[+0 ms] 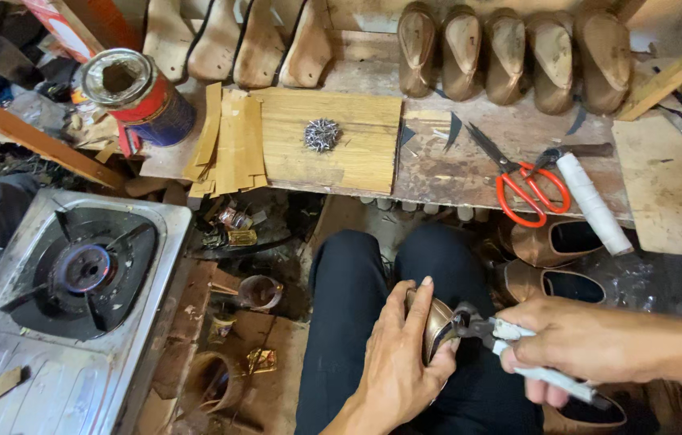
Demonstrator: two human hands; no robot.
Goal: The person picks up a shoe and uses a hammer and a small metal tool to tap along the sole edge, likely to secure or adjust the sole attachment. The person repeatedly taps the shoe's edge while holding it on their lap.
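Gripping bronze shoe upper firmly, left hand; right hand clenched on lasting pliers. Pull evenly; avoid tearing.

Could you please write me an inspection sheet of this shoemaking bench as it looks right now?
Surface: worn wooden bench, scuffed and stained.
Job's things: bronze shoe in left hand; pliers in right hand, jaws at the shoe's edge.
Clutter: red-handled scissors, white roll, pile of tacks, open tin, wooden strips.
Hands: both closed on their things.
Cables: nothing seen.
Surroundings: row of lasted shoes, gas stove alight.
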